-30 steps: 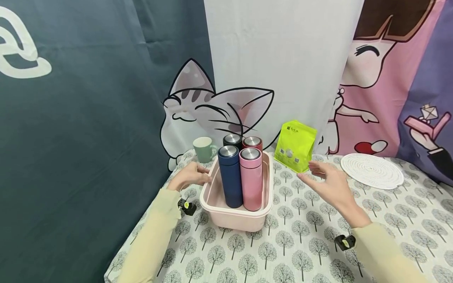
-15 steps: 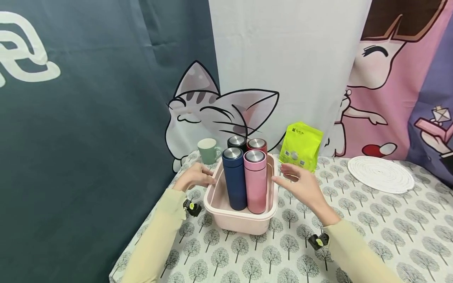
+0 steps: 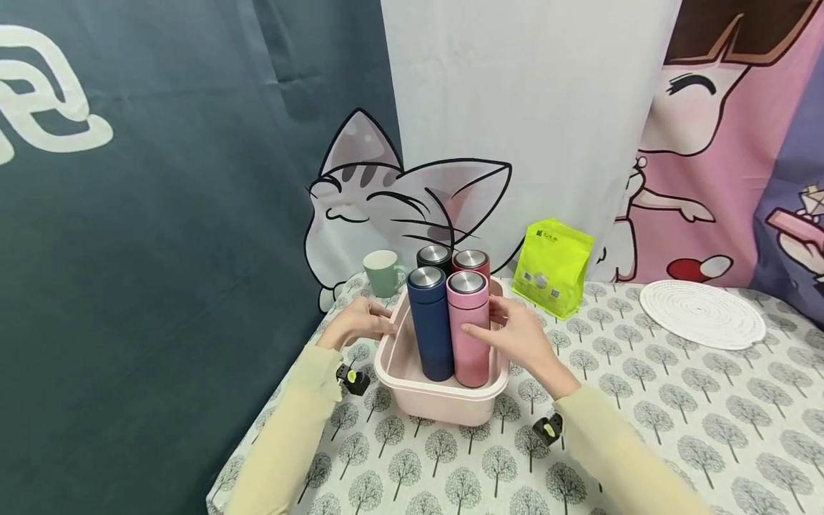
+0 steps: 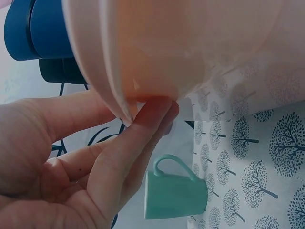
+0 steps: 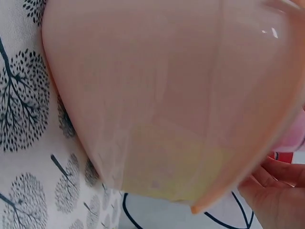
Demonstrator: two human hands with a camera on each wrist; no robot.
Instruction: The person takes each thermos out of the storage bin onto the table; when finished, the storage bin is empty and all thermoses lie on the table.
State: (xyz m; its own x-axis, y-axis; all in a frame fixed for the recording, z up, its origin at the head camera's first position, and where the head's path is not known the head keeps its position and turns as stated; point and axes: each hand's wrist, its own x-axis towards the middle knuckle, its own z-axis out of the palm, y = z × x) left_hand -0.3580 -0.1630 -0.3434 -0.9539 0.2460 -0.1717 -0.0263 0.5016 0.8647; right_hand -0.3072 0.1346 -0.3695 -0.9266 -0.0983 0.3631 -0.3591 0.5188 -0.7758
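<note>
A pale pink plastic bin (image 3: 444, 404) holds a navy thermos (image 3: 431, 332), a pink thermos (image 3: 471, 357), a black thermos (image 3: 434, 256) and a red thermos (image 3: 472, 259), all upright with silver lids. My left hand (image 3: 359, 320) pinches the bin's left rim; the left wrist view puts the thumb on one side of the wall and the fingers (image 4: 147, 119) on the other. Reaching over the right rim, my right hand (image 3: 520, 335) grips the pink thermos, thumb across its front and fingers behind its right side. The bin wall fills most of the right wrist view.
A green mug (image 3: 383, 273) stands behind the bin's left corner. Toward the back, a bright yellow-green bag (image 3: 552, 270) is right of the bin, and a round white woven mat (image 3: 703, 315) lies farther right. The tree-patterned tablecloth (image 3: 618, 429) meets hanging printed curtains (image 3: 515, 93).
My right hand has moved left from beside the yellow-green bag to the pink thermos. My left hand stays on the bin's rim, and the head view has shifted slightly.
</note>
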